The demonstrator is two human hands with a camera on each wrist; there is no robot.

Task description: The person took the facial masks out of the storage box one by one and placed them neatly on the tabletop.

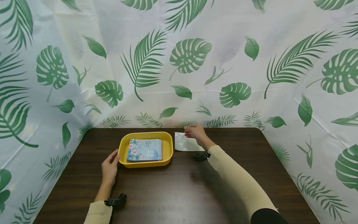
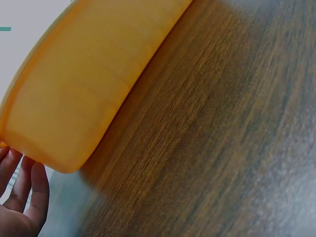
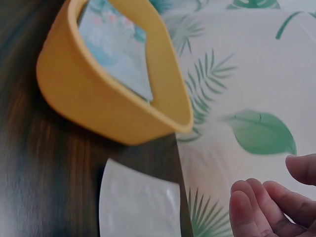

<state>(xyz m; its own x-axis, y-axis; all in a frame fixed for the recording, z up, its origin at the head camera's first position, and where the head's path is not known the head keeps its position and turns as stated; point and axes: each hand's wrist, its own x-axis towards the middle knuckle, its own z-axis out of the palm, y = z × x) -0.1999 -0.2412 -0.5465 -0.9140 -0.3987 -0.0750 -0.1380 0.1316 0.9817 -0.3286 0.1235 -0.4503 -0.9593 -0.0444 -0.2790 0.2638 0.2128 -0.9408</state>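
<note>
A yellow tray (image 1: 170, 152) stands on the dark table with a stack of flat floral packets (image 1: 144, 150) inside. My left hand (image 1: 109, 167) is at the tray's left end, its fingertips right at the rim. In the left wrist view the fingers (image 2: 40, 183) are lightly bent against the tray's outer wall (image 2: 94, 79). To the right of the tray lies a flat silvery-white packet (image 1: 181, 143). Over this packet hovers my right hand (image 1: 197, 133), partly hiding it. Nothing shows between the thumb and loosely bent fingers in the right wrist view, where the white packet (image 3: 140, 202) lies beside the hand.
The brown wooden table (image 1: 167, 193) reaches back to a hanging white cloth (image 1: 207, 102) printed with green leaves, close behind the tray. The cloth also borders the table at the left and right. Black wrist straps (image 1: 116, 200) sit on both forearms.
</note>
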